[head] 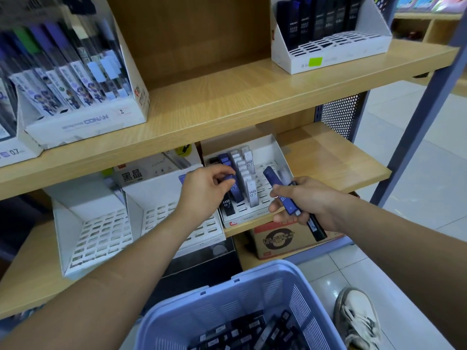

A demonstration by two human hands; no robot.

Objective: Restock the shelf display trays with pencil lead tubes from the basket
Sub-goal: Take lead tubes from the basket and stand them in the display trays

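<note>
A white slotted display tray [276,157] on the lower shelf holds several black, blue and white lead tubes. My left hand [204,192] pinches a blue lead tube [233,189] that stands in that tray. To the right, my right hand [300,200] grips a bundle of lead tubes [284,192], blue ones on top and a black one sticking out below. The blue plastic basket [255,289] sits at the bottom centre, with many dark lead tubes [250,329] in it.
Two white slotted trays [98,236] without tubes stand left of the filled one. The upper shelf [227,102] carries a Conan pen display at left and a tray of dark tubes [328,46] at right. A cardboard box [280,238] sits below; a shoe [358,319] is beside the basket.
</note>
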